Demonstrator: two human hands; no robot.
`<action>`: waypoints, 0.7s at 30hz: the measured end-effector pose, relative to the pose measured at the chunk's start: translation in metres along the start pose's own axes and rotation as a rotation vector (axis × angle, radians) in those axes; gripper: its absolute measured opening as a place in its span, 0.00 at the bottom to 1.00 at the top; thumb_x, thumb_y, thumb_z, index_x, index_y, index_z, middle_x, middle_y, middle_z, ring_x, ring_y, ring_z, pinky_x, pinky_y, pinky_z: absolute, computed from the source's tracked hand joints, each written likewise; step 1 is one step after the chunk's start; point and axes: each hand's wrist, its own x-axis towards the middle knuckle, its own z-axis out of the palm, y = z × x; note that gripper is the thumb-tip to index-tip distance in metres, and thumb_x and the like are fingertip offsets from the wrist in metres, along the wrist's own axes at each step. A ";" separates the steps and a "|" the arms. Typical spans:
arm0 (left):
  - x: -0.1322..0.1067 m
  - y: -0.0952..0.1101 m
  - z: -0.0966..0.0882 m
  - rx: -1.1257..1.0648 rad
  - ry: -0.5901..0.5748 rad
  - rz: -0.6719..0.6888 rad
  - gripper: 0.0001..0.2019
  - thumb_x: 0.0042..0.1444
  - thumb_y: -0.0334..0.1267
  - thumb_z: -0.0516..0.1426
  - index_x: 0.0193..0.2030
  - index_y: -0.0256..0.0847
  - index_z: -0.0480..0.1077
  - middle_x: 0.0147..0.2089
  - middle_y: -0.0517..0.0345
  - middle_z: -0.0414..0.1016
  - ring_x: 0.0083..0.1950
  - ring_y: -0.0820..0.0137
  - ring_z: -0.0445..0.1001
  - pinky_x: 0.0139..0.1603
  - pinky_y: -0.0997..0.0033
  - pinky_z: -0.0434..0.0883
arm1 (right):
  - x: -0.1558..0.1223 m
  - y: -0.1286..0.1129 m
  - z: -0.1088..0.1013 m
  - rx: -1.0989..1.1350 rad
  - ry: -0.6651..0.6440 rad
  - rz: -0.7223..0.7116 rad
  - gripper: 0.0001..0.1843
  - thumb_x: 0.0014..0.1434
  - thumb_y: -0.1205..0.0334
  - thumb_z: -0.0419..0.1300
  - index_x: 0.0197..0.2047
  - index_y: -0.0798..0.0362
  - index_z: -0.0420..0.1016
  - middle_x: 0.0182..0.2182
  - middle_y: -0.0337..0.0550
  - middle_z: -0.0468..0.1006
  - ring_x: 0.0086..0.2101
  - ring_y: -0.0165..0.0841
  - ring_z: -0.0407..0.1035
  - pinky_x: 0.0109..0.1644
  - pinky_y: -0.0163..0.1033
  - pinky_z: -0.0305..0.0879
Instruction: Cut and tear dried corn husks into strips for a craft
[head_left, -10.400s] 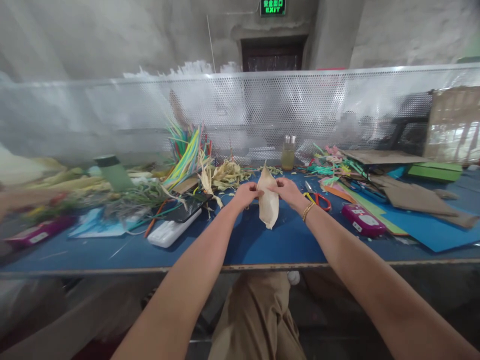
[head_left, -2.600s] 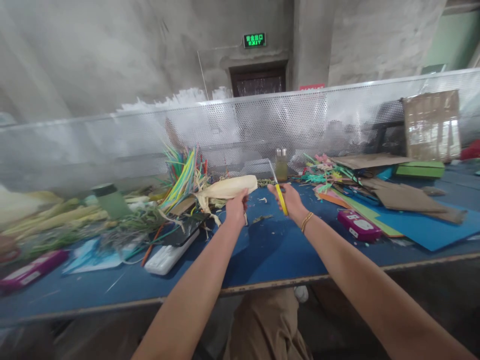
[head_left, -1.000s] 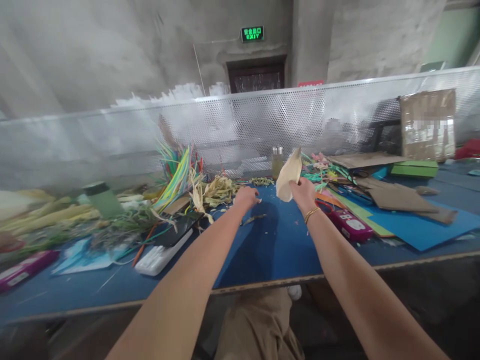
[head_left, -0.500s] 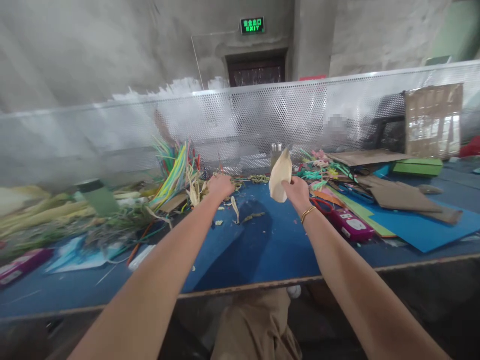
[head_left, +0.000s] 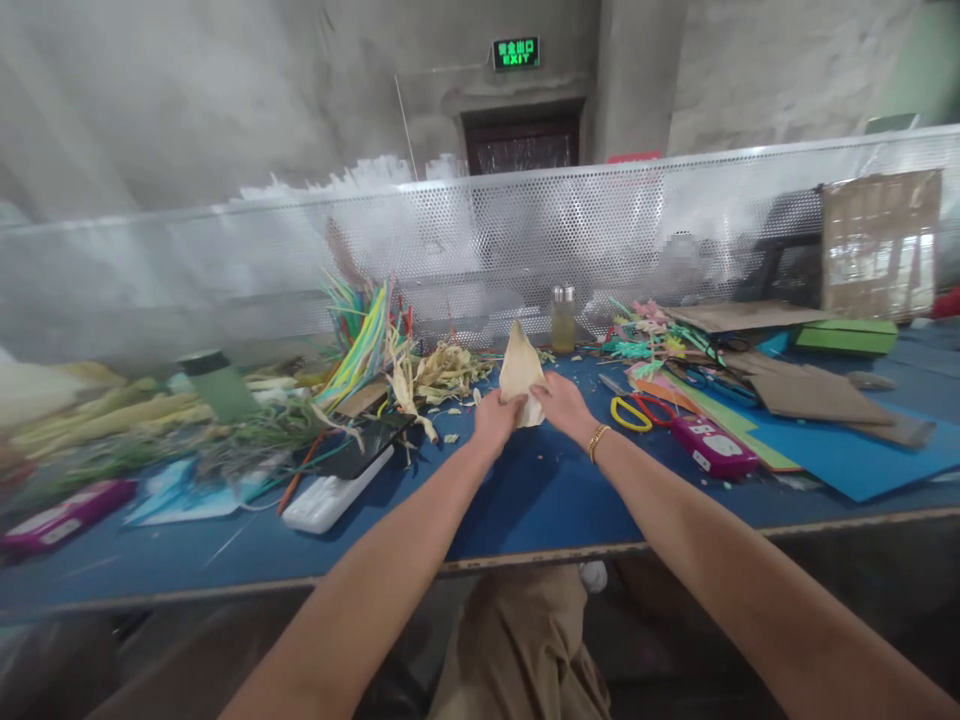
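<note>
A pale, pointed corn husk leaf [head_left: 519,368] stands upright above the blue table [head_left: 540,500], tip up. My left hand [head_left: 496,418] and my right hand [head_left: 561,402] both pinch its lower edge, side by side. A gold bracelet sits on my right wrist. Yellow-handled scissors [head_left: 628,410] lie on the table just right of my right hand. A heap of dried husk strips [head_left: 439,372] lies to the left of the leaf.
A perforated metal screen [head_left: 570,230] closes the table's far side. Coloured strips [head_left: 364,335], a green bottle [head_left: 217,385], a phone [head_left: 360,445] and a white box [head_left: 334,490] sit left. A glass jar [head_left: 563,318], pink boxes [head_left: 712,445], cardboard and coloured paper [head_left: 840,440] lie right.
My left hand came back from the husk heap and took the leaf's lower edge beside my right hand. The leaf moved left and down toward the table's middle.
</note>
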 end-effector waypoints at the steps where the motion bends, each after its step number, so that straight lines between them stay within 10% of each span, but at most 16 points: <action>1: 0.003 -0.003 -0.003 0.100 0.014 0.015 0.13 0.48 0.47 0.60 0.33 0.37 0.75 0.27 0.54 0.74 0.29 0.66 0.70 0.29 0.70 0.62 | 0.000 0.000 0.001 -0.030 -0.003 0.009 0.11 0.60 0.60 0.52 0.39 0.57 0.72 0.37 0.50 0.77 0.37 0.35 0.69 0.37 0.34 0.57; 9: 0.009 -0.002 -0.022 0.393 0.056 0.132 0.23 0.58 0.56 0.49 0.22 0.40 0.69 0.20 0.58 0.64 0.25 0.69 0.63 0.27 0.71 0.55 | 0.000 -0.007 -0.005 -0.101 -0.003 0.011 0.11 0.62 0.59 0.51 0.36 0.55 0.71 0.36 0.51 0.77 0.38 0.36 0.70 0.38 0.35 0.57; 16: 0.014 0.001 -0.030 -0.037 0.006 0.141 0.17 0.45 0.49 0.62 0.36 0.38 0.73 0.32 0.55 0.74 0.31 0.69 0.69 0.31 0.73 0.63 | -0.006 -0.003 -0.004 0.033 -0.245 -0.081 0.09 0.58 0.58 0.55 0.31 0.55 0.69 0.29 0.43 0.75 0.29 0.31 0.66 0.32 0.32 0.55; 21: 0.027 -0.004 -0.039 0.015 0.111 0.095 0.15 0.46 0.50 0.61 0.27 0.37 0.72 0.23 0.60 0.68 0.26 0.72 0.63 0.27 0.73 0.58 | -0.009 -0.005 0.002 0.213 -0.403 -0.156 0.10 0.55 0.58 0.54 0.30 0.56 0.69 0.23 0.36 0.70 0.25 0.27 0.61 0.28 0.31 0.52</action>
